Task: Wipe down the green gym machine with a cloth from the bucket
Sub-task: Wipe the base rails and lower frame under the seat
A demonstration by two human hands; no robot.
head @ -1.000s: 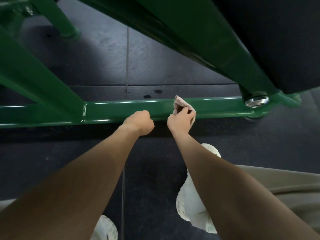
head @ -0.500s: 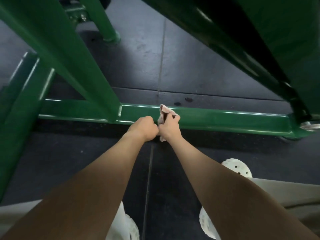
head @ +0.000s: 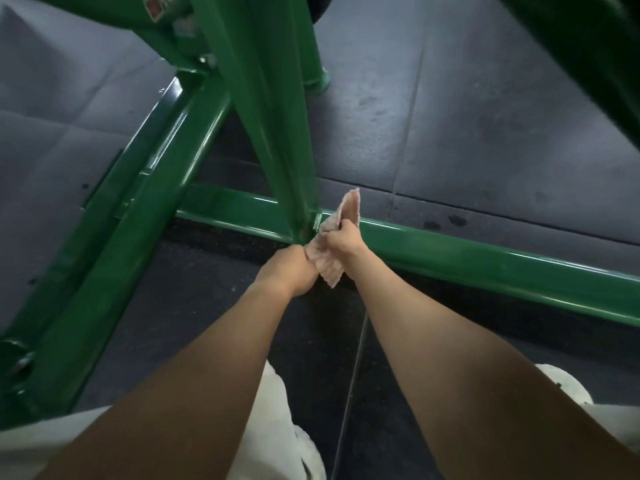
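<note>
Down at the foot of the green gym machine [head: 485,268], where a slanted post [head: 270,133] meets the low bar, a crumpled pale pinkish cloth [head: 330,271] sits against the joint. The right hand [head: 343,239] grips it from above, one end poking up past the fingers. The left hand [head: 289,270] is curled tight against the cloth's lower part; whether it holds it, I cannot tell. Dark rubber floor [head: 485,133] lies around.

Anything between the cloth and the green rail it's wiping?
Nothing visible. The right hand holds the cloth against the rail beside the slanted post; the left hand sits at the cloth's near end.
</note>
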